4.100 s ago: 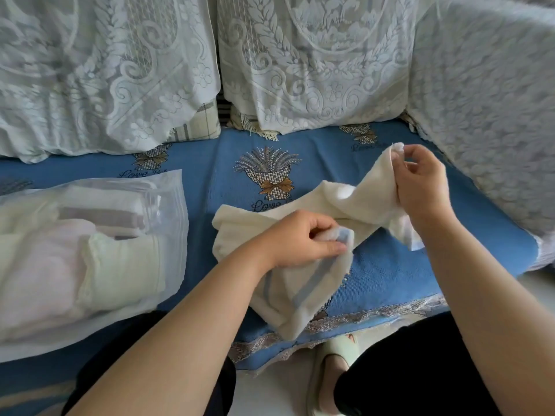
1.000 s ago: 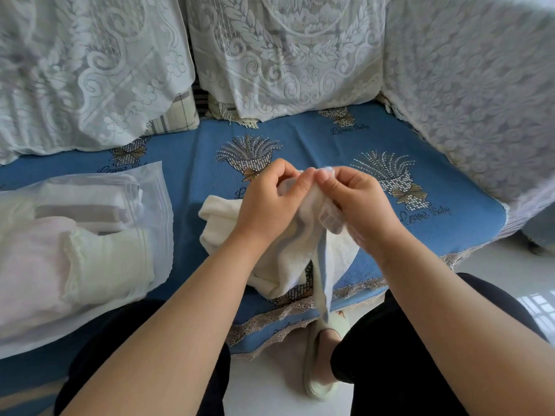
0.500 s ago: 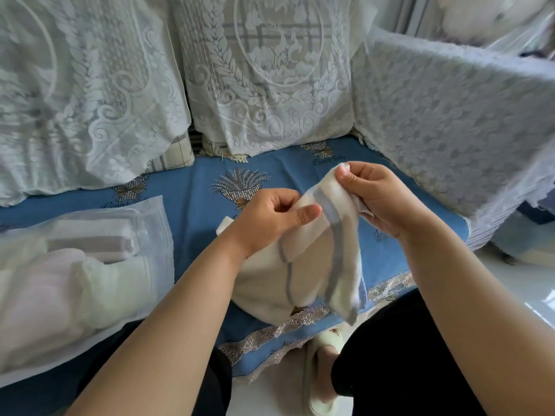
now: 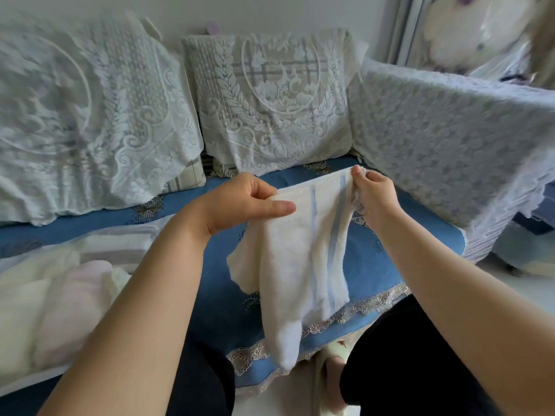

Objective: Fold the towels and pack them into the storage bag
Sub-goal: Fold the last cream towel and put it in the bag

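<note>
A cream towel (image 4: 297,259) with pale blue stripes hangs in the air above the blue sofa seat (image 4: 378,265). My left hand (image 4: 240,202) pinches its upper left edge between thumb and fingers. My right hand (image 4: 374,196) grips its upper right corner. The towel's top edge is stretched between both hands and its lower end dangles past the seat's lace-trimmed front. A translucent storage bag (image 4: 54,292) lies on the seat at the left, with several folded towels inside, cream, pink and striped.
Lace-covered cushions (image 4: 270,100) line the sofa back, and a lace-draped armrest (image 4: 450,139) stands at the right. My legs in dark trousers (image 4: 405,370) and a slippered foot (image 4: 330,367) are below the seat's front edge.
Both hands have lifted and pulled apart, spreading the bunched towel's top edge out. The view has tilted upward, showing more of the cushions.
</note>
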`<action>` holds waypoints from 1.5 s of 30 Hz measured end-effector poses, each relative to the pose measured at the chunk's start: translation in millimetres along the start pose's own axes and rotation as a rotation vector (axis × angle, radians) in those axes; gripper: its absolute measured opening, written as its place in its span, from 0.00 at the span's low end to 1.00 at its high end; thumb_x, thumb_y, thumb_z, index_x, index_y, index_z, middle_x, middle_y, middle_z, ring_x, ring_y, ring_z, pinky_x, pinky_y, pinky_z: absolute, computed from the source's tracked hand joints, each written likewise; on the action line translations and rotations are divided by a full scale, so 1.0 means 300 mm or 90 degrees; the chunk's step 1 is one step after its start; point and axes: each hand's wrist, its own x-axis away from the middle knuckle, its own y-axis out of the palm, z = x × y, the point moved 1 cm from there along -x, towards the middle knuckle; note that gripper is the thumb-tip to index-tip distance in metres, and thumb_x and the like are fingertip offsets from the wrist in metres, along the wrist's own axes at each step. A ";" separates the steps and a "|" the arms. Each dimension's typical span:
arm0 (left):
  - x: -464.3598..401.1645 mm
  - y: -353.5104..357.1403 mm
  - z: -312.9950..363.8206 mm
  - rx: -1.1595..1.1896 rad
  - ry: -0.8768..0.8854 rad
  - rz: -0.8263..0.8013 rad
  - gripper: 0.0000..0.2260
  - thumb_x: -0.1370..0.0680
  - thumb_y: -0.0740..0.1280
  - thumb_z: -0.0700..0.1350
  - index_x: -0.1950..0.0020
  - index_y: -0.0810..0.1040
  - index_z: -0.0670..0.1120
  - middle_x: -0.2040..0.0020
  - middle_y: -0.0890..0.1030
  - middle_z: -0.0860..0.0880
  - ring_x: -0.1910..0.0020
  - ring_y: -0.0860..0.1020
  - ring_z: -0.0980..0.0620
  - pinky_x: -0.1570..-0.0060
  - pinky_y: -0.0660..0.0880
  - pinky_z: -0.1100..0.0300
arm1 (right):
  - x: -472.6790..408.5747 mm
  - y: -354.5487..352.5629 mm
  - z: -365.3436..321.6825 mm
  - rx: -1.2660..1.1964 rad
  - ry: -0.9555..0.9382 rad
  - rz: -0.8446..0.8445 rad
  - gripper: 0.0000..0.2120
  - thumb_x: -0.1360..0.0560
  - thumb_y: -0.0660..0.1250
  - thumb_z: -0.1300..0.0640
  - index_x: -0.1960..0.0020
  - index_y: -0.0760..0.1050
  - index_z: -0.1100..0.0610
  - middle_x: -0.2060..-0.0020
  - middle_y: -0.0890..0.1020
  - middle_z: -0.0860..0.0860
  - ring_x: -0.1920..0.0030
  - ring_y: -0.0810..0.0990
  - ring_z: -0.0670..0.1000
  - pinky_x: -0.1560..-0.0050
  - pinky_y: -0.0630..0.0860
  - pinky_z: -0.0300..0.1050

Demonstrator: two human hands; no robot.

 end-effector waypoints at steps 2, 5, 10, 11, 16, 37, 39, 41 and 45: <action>0.025 -0.029 0.006 -0.017 -0.037 -0.019 0.29 0.34 0.73 0.59 0.51 0.80 0.33 0.50 0.81 0.33 0.53 0.76 0.46 0.43 0.72 0.45 | -0.002 0.018 -0.039 -0.005 -0.013 0.020 0.17 0.23 0.64 0.48 0.67 0.66 0.53 0.77 0.65 0.48 0.76 0.62 0.47 0.71 0.62 0.40; 0.073 -0.088 -0.056 -0.063 -0.102 0.039 0.17 0.32 0.74 0.57 0.62 0.84 0.43 0.60 0.84 0.44 0.60 0.80 0.55 0.53 0.74 0.59 | -0.018 0.007 -0.132 -0.036 -0.022 0.065 0.21 0.22 0.63 0.48 0.71 0.61 0.52 0.82 0.64 0.47 0.81 0.60 0.46 0.77 0.58 0.36; 0.129 -0.169 -0.226 -0.402 -0.257 0.342 0.22 0.27 0.67 0.54 0.74 0.61 0.48 0.76 0.62 0.51 0.74 0.63 0.50 0.70 0.57 0.58 | -0.010 -0.004 -0.251 -0.052 -0.136 0.121 0.21 0.22 0.63 0.50 0.71 0.62 0.52 0.77 0.64 0.47 0.76 0.61 0.45 0.72 0.62 0.39; 0.146 -0.181 -0.246 -0.422 -0.260 0.423 0.21 0.26 0.65 0.54 0.74 0.62 0.47 0.76 0.64 0.50 0.75 0.64 0.48 0.71 0.58 0.58 | -0.006 -0.005 -0.267 -0.059 -0.143 0.134 0.20 0.22 0.63 0.50 0.71 0.62 0.52 0.77 0.64 0.46 0.76 0.61 0.44 0.72 0.62 0.39; 0.216 -0.246 -0.281 -0.371 -0.241 0.770 0.17 0.27 0.60 0.52 0.69 0.71 0.41 0.72 0.73 0.42 0.71 0.71 0.41 0.72 0.64 0.57 | -0.003 -0.037 -0.274 -0.080 -0.090 0.190 0.20 0.21 0.61 0.49 0.69 0.61 0.53 0.75 0.62 0.49 0.77 0.59 0.45 0.76 0.59 0.38; 0.210 -0.372 -0.333 0.019 -0.214 0.440 0.10 0.27 0.72 0.39 0.47 0.82 0.49 0.51 0.82 0.46 0.56 0.80 0.53 0.57 0.74 0.62 | -0.143 -0.150 -0.207 0.117 -0.085 0.111 0.14 0.26 0.68 0.46 0.64 0.77 0.55 0.72 0.73 0.49 0.71 0.70 0.48 0.66 0.70 0.43; 0.173 -0.341 -0.436 -0.146 -0.328 0.441 0.08 0.26 0.72 0.41 0.48 0.82 0.44 0.57 0.81 0.45 0.59 0.77 0.49 0.59 0.71 0.59 | -0.193 -0.137 -0.121 0.199 -0.065 0.065 0.16 0.27 0.70 0.47 0.54 0.81 0.61 0.70 0.76 0.51 0.72 0.72 0.48 0.66 0.72 0.44; 0.143 -0.303 -0.509 -0.182 -0.374 0.493 0.05 0.25 0.71 0.44 0.52 0.81 0.44 0.63 0.79 0.48 0.65 0.75 0.48 0.62 0.70 0.58 | -0.228 -0.123 -0.026 0.258 -0.051 0.039 0.15 0.29 0.72 0.47 0.53 0.82 0.59 0.71 0.77 0.50 0.72 0.74 0.48 0.64 0.74 0.45; 0.074 -0.234 -0.601 -0.093 -0.389 0.661 0.02 0.23 0.66 0.43 0.52 0.75 0.48 0.62 0.79 0.48 0.74 0.79 0.52 0.71 0.75 0.60 | -0.278 -0.096 0.146 0.335 -0.024 0.038 0.15 0.28 0.69 0.43 0.59 0.82 0.56 0.73 0.77 0.48 0.72 0.74 0.48 0.65 0.74 0.44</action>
